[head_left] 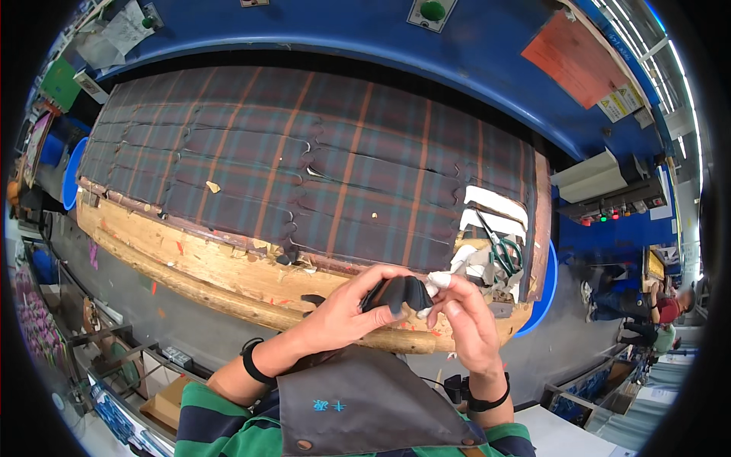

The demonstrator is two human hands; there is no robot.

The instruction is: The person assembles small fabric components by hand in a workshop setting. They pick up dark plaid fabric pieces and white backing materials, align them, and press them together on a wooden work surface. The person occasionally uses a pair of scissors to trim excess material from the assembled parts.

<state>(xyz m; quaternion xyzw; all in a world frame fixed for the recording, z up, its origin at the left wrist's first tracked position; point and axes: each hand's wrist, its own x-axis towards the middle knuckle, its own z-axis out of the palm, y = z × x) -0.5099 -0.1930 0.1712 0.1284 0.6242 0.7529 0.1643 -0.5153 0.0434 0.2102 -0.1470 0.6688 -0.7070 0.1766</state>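
Observation:
Just past the near edge of the wooden table, my left hand is wrapped round a bent stack of dark cut pieces, dark with a brown stripe, like the plaid sheet material. My right hand has its fingertips closed at the right end of the stack, white coverings showing on some of them. The pieces arch upward between the hands. Beyond them, the plaid sheet lies on the table with curved cut lines. Green-handled scissors rest on white and tan scraps to the right.
A blue machine beam spans the table's far side. A wooden rail runs along the near edge. Blue bins stand at both ends. A control box with lit buttons is at the right. Two people are farther off.

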